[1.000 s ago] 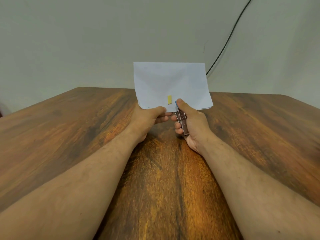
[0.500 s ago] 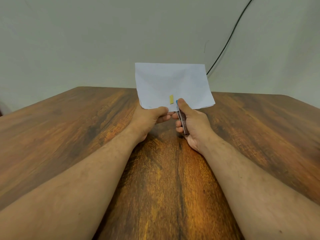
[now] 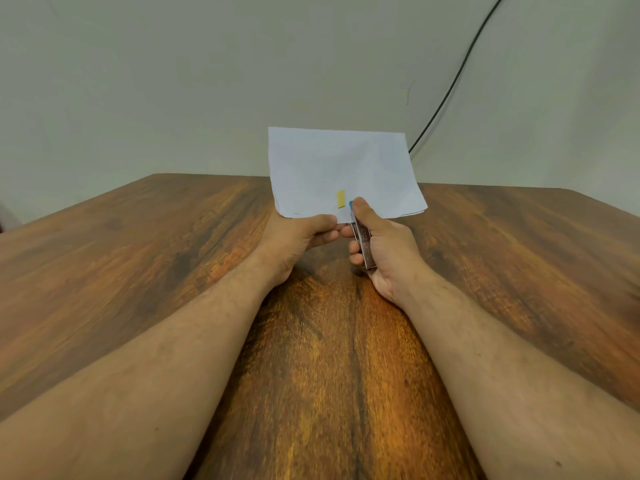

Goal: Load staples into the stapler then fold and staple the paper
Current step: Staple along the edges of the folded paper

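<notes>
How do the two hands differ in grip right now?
The left hand pinches the near edge of the folded paper, thumb on top; the right hand wraps around the stapler, thumb pressing near its blue tip. The left hand only steadies the paper upright; the right hand sets the stapler's tip at the paper's edge, beside the yellow mark. Both are held above the table.

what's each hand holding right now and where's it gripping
The left hand pinches the folded paper at its lower edge. The right hand grips the stapler around its body, thumb on its front end at the paper's lower edge.
</notes>
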